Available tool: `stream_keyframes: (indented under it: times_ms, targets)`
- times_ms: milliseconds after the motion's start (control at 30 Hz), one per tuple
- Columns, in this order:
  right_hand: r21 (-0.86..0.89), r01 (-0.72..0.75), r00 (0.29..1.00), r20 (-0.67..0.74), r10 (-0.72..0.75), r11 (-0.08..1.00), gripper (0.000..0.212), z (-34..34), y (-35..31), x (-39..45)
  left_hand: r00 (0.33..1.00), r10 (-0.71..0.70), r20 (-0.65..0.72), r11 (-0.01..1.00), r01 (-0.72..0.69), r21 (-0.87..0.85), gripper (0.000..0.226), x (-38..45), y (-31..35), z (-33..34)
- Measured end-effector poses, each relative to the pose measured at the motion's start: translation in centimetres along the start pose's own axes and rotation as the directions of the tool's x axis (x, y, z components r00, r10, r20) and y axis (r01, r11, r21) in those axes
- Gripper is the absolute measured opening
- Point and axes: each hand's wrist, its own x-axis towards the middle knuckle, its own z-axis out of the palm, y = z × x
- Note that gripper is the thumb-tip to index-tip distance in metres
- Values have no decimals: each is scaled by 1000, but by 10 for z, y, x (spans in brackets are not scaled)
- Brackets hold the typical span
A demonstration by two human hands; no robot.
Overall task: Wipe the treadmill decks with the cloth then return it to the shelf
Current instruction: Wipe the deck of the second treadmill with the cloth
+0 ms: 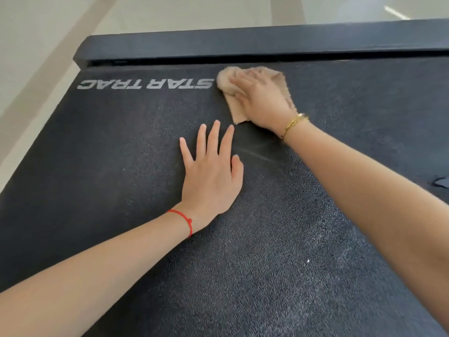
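A black treadmill deck (121, 166) with a rough belt fills the view, marked STAR TRAC near its far end. A beige cloth (224, 81) lies on the belt just right of that lettering. My right hand (261, 100), with a gold bangle at the wrist, presses on the cloth with its fingers spread over it. My left hand (212, 171), with a red string at the wrist, rests flat on the belt nearer to me, fingers straight and spread, holding nothing. Faint wipe streaks show between the two hands.
A dark end cap (243, 45) runs across the far end of the belt, with a slot beneath it. Pale floor (36, 57) lies beyond and to the left of the treadmill. A small dark mark (441, 183) sits at the belt's right edge.
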Motion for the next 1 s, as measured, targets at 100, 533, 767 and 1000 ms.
stream_keyframes:
  times_ms: [100, 533, 767, 1000]
  targets:
    - [40, 46, 999, 9, -46, 998, 43, -4, 9, -23, 1000, 2, -5, 999, -2, -32, 66, -1, -1, -1]
    - [83, -104, 993, 73, 98, 991, 44, -67, 37, -181, 1000, 3, -21, 996, -5, -88, 58, -2, 0, -3]
    - [249, 173, 953, 203, -226, 953, 50, -66, -68, -297, 1000, 0, -21, 993, -2, -115, 56, -4, 3, -5]
    - [78, -147, 989, 41, 144, 986, 47, -76, -35, -292, 1000, 11, -13, 992, -12, -124, 55, -10, 2, -9]
